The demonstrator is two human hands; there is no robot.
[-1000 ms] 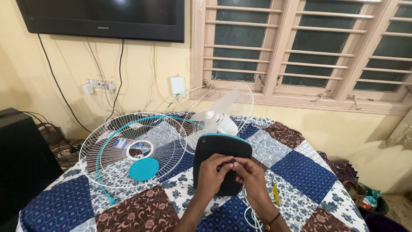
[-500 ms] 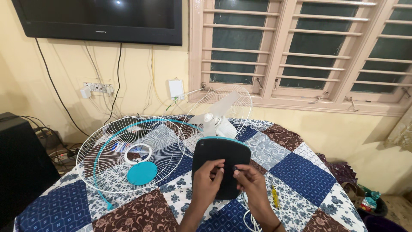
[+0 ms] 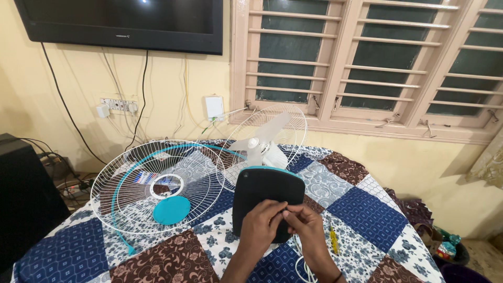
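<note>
Far left: dark cabinet at frame edge, tangle of cables on floor beside it. On wall above, flat black screen, wires hanging down to white switch strip.

Left of centre, on bed with patchwork quilt: white wire fan guard lying flat, teal rim band round it, white ring at hub. Round teal cap resting on guard's near part.

Centre: black fan base, teal-edged, underside tilted up toward camera, near edge hidden by hands. Behind it, touching or just beside, fan head with pale blades inside upright rear guard, leaning toward window.

Left hand against lower face of base, fingers curled, tips pinched at middle of black surface. Right hand just beside, thumb and forefinger meeting left fingertips at same spot. Grip of both closed in a pinch; whatever is pinched too small to tell.

Right of hands: white cord looping over quilt, yellow-handled screwdriver lying near right wrist.

Far right: barred shuttered window, floor clutter at lower corner.
</note>
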